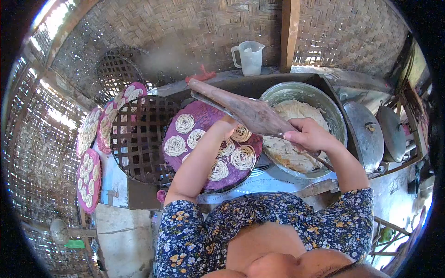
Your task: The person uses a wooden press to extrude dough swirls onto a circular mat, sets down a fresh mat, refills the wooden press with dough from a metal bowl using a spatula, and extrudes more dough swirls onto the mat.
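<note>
A long wooden press (245, 106) is held slantwise above the worktop. My right hand (311, 135) is closed around its near end, beside a large metal basin (344, 121) of pale dough (296, 111). My left hand (227, 126) reaches under the middle of the press; its fingers are hidden there, so their grip does not show. Below it lies a round purple mat (204, 116) bearing several coiled nests of thin dough strands (243, 157). More of the same nests are partly covered by my left forearm.
A round woven rack (143, 139) stands left of the mat. Several purple rounds with nests (88, 180) lean farther left. Behind the basin stands a clear measuring jug (251, 58) near a red object (201, 74). Metal lids (364, 136) stand at the right.
</note>
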